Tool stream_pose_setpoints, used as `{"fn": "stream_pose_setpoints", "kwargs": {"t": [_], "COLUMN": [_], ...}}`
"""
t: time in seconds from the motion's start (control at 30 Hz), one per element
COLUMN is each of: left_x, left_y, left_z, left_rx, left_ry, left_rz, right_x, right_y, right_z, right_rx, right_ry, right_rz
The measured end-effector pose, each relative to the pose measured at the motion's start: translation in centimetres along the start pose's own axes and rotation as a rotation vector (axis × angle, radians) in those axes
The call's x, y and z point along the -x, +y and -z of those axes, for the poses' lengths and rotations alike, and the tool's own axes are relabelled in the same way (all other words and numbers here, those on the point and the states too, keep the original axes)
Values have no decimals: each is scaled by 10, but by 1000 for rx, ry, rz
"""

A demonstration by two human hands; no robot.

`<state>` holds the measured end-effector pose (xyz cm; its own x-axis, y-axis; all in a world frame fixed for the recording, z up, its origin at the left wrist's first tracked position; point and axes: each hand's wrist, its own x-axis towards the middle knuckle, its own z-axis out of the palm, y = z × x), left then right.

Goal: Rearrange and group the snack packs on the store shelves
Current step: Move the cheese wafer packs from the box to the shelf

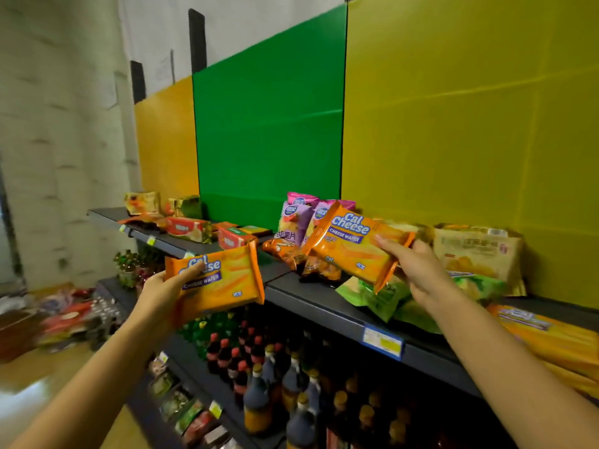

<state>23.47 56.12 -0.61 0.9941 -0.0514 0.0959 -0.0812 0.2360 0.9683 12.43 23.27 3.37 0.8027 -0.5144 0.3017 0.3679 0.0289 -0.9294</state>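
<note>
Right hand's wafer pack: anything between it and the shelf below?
Yes. The right hand holds its Cal Cheese pack above green packs and small orange packs lying on the top shelf; no bare shelf shows directly beneath.

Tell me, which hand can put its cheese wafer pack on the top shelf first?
Probably the right hand: its Cal Cheese wafer pack is above the top shelf. The left hand holds its Cal Cheese pack out in front, lower.

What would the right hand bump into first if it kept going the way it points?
Probably the purple chip bags standing on the shelf; the right hand points up-left with its wafer pack leading. Depth is unclear.
</note>
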Motion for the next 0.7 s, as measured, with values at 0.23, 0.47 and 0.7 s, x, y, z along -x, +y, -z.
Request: {"fn": "stream_pose_setpoints", "kwargs": {"t": [0.23,0.47,0.7], "left_x": [-59,-142,-261], "left_y": [9,14,30], "left_z": [66,95,91], "left_rx": [-29,-29,-55], "left_ry": [61,99,128], "left_rz": [31,45,-25], "right_x": [-42,-114,-213], "right_y": [31,70,106], "right_z": [-108,-186,-256], "right_rx": [0,27,71], "right_ry": [-22,-13,-12], "right_rz": [-52,-68,-23]}}
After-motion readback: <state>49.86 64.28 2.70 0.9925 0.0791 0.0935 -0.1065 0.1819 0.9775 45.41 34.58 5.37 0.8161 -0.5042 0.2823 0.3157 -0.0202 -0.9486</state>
